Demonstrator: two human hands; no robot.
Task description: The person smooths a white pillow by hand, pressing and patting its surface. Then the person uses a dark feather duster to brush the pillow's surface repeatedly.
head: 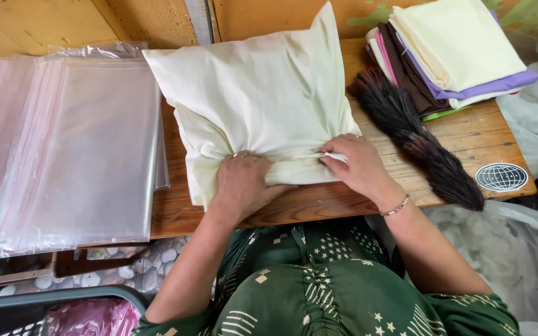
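On the near edge of a wooden table (pixel 468 134), both of a seated person's hands press down on the open end of a cream pillow (pixel 263 93). Their left hand (pixel 243 183) lies flat, palm down, fingers together and spread over the folded cloth, a ring on one finger. Their right hand (pixel 357 165) sits just beside it, fingers curled and pinching a gathered fold of the cream cover; a thin bracelet (pixel 397 206) circles that wrist. The two hands are close together but not touching, with a strip of bunched fabric between them.

The pillow lies plump in the middle of the table, its far corner pointing up toward the wall, its near end tucked under the hands. To the person's left, a thick stack of clear plastic bags (pixel 63 143) with pinkish edges covers that side of the table and overhangs its front edge. To the right, just beside the pillow, a dark bristly brush (pixel 418 140) lies slantwise on the wood. Beyond it, at the far right corner, sits a pile of folded cloths (pixel 456 50) in cream, purple, pink and brown. White stuffing in a clear bag (pixel 512 249) rests low on the right, beside the person's green patterned lap (pixel 319 286).
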